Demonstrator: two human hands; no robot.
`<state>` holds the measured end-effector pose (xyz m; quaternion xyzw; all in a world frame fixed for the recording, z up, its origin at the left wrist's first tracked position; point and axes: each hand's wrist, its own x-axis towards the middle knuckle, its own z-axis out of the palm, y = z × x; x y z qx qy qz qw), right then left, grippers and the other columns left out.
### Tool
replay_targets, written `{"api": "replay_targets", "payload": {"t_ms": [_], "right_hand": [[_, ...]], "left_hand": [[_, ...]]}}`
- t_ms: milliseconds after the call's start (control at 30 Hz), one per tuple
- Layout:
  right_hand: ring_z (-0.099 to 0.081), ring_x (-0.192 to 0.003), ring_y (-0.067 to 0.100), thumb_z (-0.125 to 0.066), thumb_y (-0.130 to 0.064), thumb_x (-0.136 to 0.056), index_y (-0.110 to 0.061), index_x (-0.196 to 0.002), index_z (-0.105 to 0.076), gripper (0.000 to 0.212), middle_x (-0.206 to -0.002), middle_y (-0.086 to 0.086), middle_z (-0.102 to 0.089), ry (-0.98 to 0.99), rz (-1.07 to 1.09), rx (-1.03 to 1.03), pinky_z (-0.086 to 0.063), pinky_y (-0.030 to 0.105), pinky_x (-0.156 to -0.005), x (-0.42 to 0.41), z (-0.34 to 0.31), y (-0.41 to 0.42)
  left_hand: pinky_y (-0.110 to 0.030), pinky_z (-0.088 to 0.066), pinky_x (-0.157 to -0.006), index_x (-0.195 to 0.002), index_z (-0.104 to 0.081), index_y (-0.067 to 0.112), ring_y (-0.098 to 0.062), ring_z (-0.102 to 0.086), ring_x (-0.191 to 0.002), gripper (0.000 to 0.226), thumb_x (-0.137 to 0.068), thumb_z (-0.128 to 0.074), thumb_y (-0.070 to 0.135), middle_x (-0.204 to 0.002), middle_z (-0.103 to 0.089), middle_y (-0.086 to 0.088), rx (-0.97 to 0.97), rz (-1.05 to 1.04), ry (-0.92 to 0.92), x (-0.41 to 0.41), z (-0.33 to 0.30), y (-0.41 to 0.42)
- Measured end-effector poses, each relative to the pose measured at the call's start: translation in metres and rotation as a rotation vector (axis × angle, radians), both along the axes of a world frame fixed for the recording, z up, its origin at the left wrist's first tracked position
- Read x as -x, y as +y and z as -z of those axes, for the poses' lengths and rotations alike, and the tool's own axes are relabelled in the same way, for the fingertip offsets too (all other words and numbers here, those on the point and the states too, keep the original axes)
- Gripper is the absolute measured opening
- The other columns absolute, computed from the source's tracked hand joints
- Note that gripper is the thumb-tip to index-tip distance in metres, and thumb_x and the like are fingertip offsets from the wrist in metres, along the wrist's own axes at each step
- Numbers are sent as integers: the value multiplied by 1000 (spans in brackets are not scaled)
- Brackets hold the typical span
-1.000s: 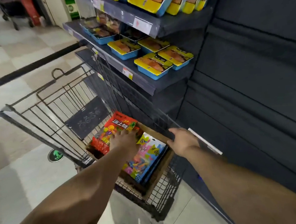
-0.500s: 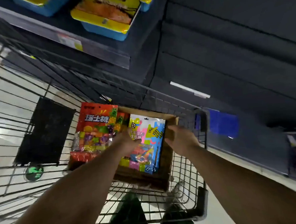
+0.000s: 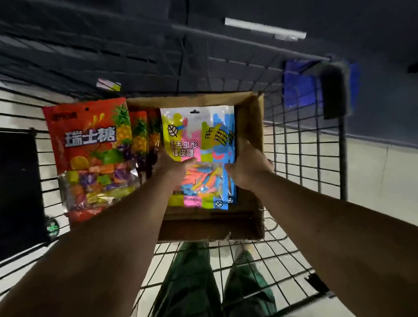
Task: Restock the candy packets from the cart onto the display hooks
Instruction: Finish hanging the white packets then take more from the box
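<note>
Both hands are down in the wire cart (image 3: pixel 300 132), reaching into an open cardboard box (image 3: pixel 248 121) that holds the candy. The left hand (image 3: pixel 172 164) has its thumb laid across the front of the multicoloured gummy packet (image 3: pixel 196 134) with its fingers tucked behind the packet's left edge, and the right hand (image 3: pixel 247 166) pinches the packet's right edge, so each grip is closed on that same packet, which stands upright at the front of a short stack between the two hands. Judging by its look, the packet is a light, glossy plastic pouch, soft and floppy in its lower windowed half where the loose sweets sit, and stiffer along the sealed edges; it will likely sag or slip if held by one corner, so the side seams or the top strip just under the hang hole (image 3: pixel 194 111) seem the surest places to take it, leaving that hole free for a hook. Just left of the left hand stands the red fruit candy packet (image 3: pixel 91 151), larger and leaning partly out over the box's edge, with more red packets (image 3: pixel 141 136) filed behind it. The box wall rises just right of the right hand and may crowd the fingers when the packet is lifted out. Beyond the hands, past the cart's far mesh, is the dark display wall (image 3: pixel 220 46); no hooks can be made out there.
</note>
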<state>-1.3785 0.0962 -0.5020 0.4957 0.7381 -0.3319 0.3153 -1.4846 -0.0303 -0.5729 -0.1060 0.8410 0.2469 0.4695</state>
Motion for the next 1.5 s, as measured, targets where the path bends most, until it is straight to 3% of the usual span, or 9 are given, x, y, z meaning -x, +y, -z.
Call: {"api": "replay_targets", "payload": {"t_ms": [233,433,667,900,1033,1167,1333,1400,1500], "right_hand": [[-49,-133,32,-59,-41,-93,-27,-156,-11,79,-140,2,-56,-87,-16,23,-1,57,-118,0,5,-16],[-50,-127,28,-61,-30,-90,-28,-147,-32,64,-133,3,-58,37,-28,-154,-28,43,-106,-8,-5,-21],[-43,-129,26,-56,-24,-93,-27,-147,-36,58,-137,2,-54,84,-113,-240,-29,41,-105,-17,5,-32],[-54,-126,28,-68,-24,-89,-21,-149,-32,70,-138,4,-55,224,212,-3,-49,43,-101,-25,23,-33],[-55,-127,29,-74,-35,-85,-26,-155,-18,89,-145,3,-52,201,366,147,-52,48,-100,-23,41,-20],[-55,-126,30,-79,-32,-82,-32,-155,-14,97,-146,2,-49,258,628,287,-50,49,-102,-11,53,-18],[-61,-107,23,-75,-38,-84,-20,-131,-43,60,-116,-1,-62,311,688,275,-51,39,-91,-13,40,-23],[-65,-92,20,-73,-42,-85,-18,-113,-57,41,-100,-3,-67,309,678,196,-52,33,-79,-22,34,-25],[-68,-82,22,-71,-41,-87,-15,-107,-65,33,-93,3,-71,295,726,132,-55,35,-73,-36,34,-28]], "left_hand": [[-47,-37,-111,-159,-15,18,-37,-31,-146,106,-79,-79,47,-162,-27,-13,6,-111,-31,-2,5,-3],[-53,-39,-111,-157,-18,24,-41,-37,-142,112,-70,-80,55,-160,-31,-12,-22,-119,-61,-2,0,7],[-38,-44,-99,-159,-18,18,-35,-43,-138,108,-75,-81,46,-159,-33,-13,3,-88,-47,-1,14,4],[-55,-42,-108,-156,-26,25,-40,-39,-141,129,-49,-95,47,-154,-41,-11,-59,-140,-109,-2,14,12],[-50,-39,-112,-157,-22,28,-37,-39,-141,110,-69,-82,57,-158,-37,-7,-25,-114,0,-2,18,5],[-38,-49,-94,-142,-48,26,-29,-57,-121,84,-74,-66,74,-135,-58,-4,-113,-244,71,-3,10,0],[-36,-40,-94,-147,-45,13,-27,-51,-122,71,-100,-28,64,-129,-52,-2,-99,-482,26,0,6,-8],[-39,-46,-100,-144,-49,10,-32,-54,-129,64,-102,-32,56,-141,-55,-11,-47,-460,-41,1,7,-18],[-42,-58,-90,-119,-66,15,-30,-69,-103,50,-92,-54,55,-122,-70,-11,-63,-353,-119,4,5,-22]]}}
